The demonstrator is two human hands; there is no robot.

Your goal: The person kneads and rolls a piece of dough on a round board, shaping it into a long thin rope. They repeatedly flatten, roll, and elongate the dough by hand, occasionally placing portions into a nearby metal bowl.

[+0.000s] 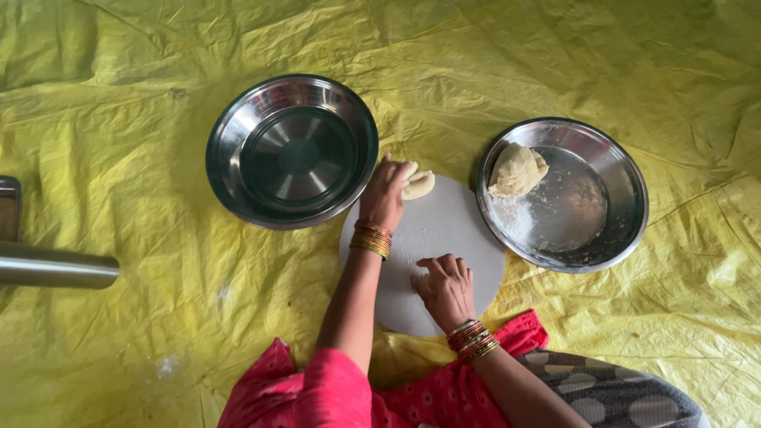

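A round white rolling board (444,226) lies on a yellow plastic sheet (119,119). My left hand (386,192) reaches to the board's far edge and grips a small piece of pale dough (420,184). Nearer to me, my right hand (445,287) rests on the board, fingers curled, with nothing seen in it. Both wrists wear stacked red and gold bangles.
An empty deep steel bowl (238,143) sits to the left of the board. A steel plate (602,230) on the right holds a larger lump of dough (517,170) and some flour. A steel cylinder (55,268) lies at the far left edge.
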